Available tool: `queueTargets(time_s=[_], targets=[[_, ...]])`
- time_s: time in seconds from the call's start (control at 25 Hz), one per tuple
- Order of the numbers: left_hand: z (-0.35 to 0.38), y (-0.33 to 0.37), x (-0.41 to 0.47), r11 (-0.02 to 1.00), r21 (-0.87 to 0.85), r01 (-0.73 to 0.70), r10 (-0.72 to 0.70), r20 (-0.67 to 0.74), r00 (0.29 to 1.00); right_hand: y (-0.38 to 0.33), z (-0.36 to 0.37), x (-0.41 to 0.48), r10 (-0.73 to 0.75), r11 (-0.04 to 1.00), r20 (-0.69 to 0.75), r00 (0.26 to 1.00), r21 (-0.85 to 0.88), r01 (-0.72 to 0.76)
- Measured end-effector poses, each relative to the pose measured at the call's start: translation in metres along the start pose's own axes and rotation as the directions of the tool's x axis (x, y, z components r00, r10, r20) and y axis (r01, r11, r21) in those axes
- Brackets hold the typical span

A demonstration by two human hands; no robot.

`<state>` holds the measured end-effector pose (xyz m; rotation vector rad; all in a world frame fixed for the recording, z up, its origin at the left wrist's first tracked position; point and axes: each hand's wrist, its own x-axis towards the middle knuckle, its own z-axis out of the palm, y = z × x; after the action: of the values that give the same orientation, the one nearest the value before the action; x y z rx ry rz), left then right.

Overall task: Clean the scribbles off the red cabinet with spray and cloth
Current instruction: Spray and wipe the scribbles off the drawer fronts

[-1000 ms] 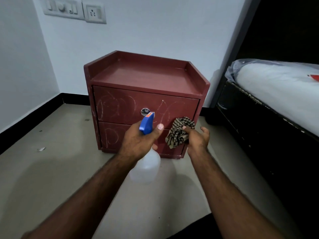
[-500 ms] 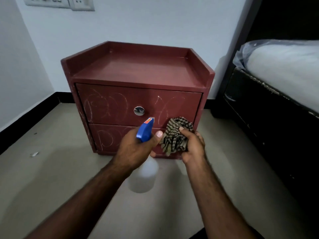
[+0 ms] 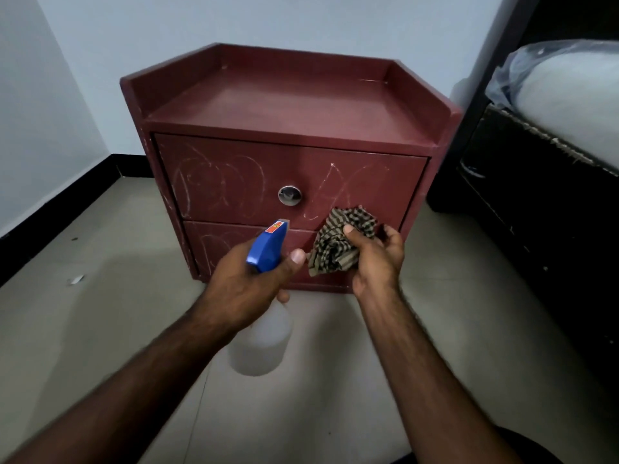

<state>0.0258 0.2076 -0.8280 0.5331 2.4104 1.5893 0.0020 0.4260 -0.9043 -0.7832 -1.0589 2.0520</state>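
Before the scribbled red cabinet (image 3: 288, 182), the left hand (image 3: 246, 289) grips the spray bottle (image 3: 264, 329) (blue nozzle forward) while the right hand (image 3: 375, 259) clutches the crumpled checked cloth (image 3: 338, 244).

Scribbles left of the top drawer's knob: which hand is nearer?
Left. The left hand, gripping the spray bottle, is below the scribbles; the right hand, holding the cloth, is below and right of the knob.

Pale walls (image 3: 301, 25), grey floor (image 3: 83, 329), dark bed frame (image 3: 536, 212).
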Motion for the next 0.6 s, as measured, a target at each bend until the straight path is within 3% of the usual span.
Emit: queueTargets(time_s=[0.12, 0.36, 0.52, 0.6], targets=[[0.0, -0.004, -0.003, 1.0, -0.031, 0.002, -0.003, -0.015, 1.0, 0.007, -0.005, -0.006, 0.01, 0.999, -0.059, 0.998, -0.044, -0.012], [0.002, -0.005, -0.002, 0.999, -0.029, 0.027, -0.028, -0.019, 0.999, -0.025, 0.021, -0.009, -0.131, 0.99, 0.096, 0.987, -0.033, 0.135], [-0.003, -0.006, -0.006, 0.997, -0.081, 0.011, -0.012, -0.017, 1.0, 0.003, 0.007, -0.018, 0.016, 0.988, -0.014, 1.0, -0.156, -0.018], [-0.007, -0.004, -0.009, 0.997, -0.083, 0.004, -0.005, -0.006, 1.0, 0.005, 0.009, -0.018, -0.002, 0.988, -0.019, 1.0, -0.155, -0.001]])
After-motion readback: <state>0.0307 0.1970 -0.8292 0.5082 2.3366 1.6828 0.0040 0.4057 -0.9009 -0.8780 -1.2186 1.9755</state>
